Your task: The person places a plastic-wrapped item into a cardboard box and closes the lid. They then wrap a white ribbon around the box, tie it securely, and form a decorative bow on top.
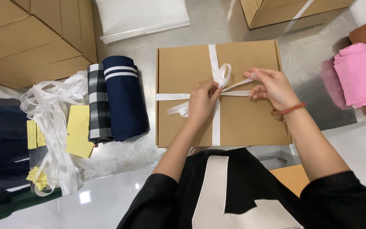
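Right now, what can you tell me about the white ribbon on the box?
The white ribbon looks like smooth, flat satin tape. It crosses the flat brown cardboard box lengthwise and sideways, meeting near the middle of the lid. A loop stands up there, and a loose tail curls to the left. The left hand pinches it at the crossing, while the right hand pulls another strand out sideways.

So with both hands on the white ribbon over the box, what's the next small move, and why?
Probably draw the two hands apart to snug the bow. The left hand pinches the white ribbon at the crossing on the cardboard box, the right hand holds a strand out to the side, and the loop above them looks loose, not cinched.
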